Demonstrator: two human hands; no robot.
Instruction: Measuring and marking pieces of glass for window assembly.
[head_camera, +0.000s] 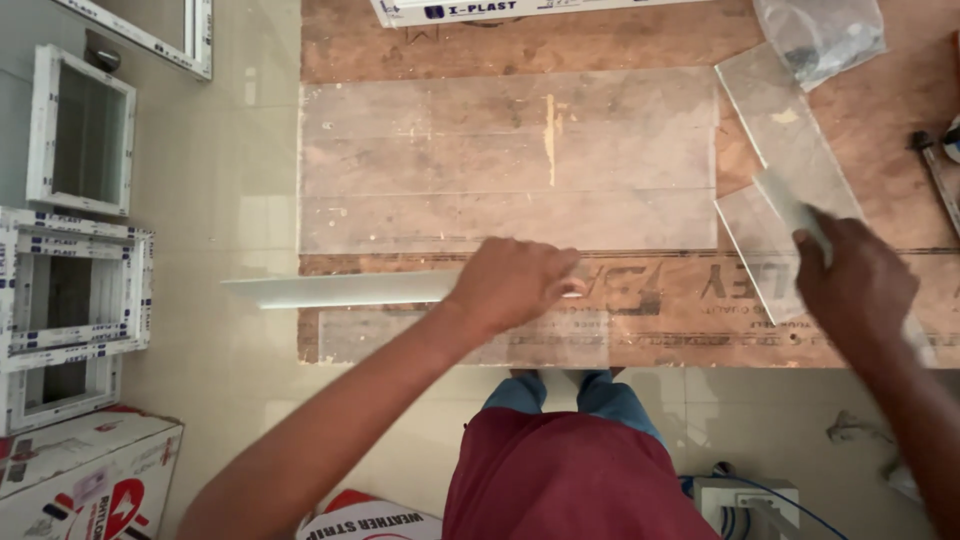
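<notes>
The left hand (515, 285) covers the right end of the long pale strip (340, 290), so its grip there cannot be made out. At centre right, the right hand (855, 280) hides the lower part of a narrow glass piece (790, 205), which is motion-blurred. The plastic bag (820, 35) at upper right is cut by the top edge, its contents unclear. The frame's edges crop the wooden worktop (640, 50) at the top and right, and the cardboard box (90, 475) at lower left.

Left hand (510, 285) gripping a long glass strip (340, 289), right hand (852, 275) on glass offcuts (790, 150), wooden worktable (640, 290)
</notes>
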